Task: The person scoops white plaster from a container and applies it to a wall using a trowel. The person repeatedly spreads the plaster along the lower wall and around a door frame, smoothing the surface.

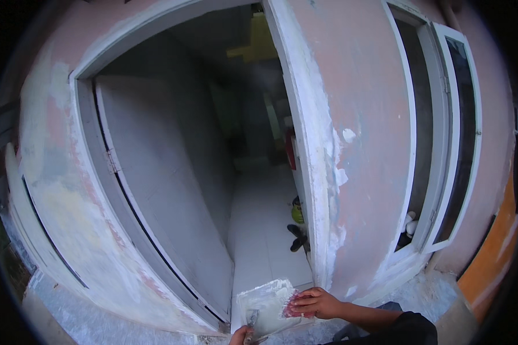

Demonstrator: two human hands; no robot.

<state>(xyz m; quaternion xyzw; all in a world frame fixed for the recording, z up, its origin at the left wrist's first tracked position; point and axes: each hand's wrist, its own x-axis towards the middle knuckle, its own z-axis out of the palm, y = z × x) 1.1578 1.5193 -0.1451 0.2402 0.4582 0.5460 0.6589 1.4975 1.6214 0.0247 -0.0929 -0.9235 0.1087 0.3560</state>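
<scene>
At the lower edge, a pale flat board point(270, 296) is smeared with thick white paste, heaviest along its far and right edges. My right hand point(322, 305) comes in from the right, its fingers closed on a red, paste-smeared piece point(298, 305) at the board's right side. Whether that piece is part of the board or separate, I cannot tell. My left hand point(239, 336), only partly in view, is closed around a putty knife point(252, 318), whose grey blade lies over the board's near left corner.
Ahead stands an open doorway with a white frame point(305, 121) and a grey door point(161, 167) swung inward. Dark shoes point(296, 237) and a green round object point(297, 213) sit on the tiled floor inside. Right of the patched pink wall point(368, 144), a window sash point(460, 138) juts outward.
</scene>
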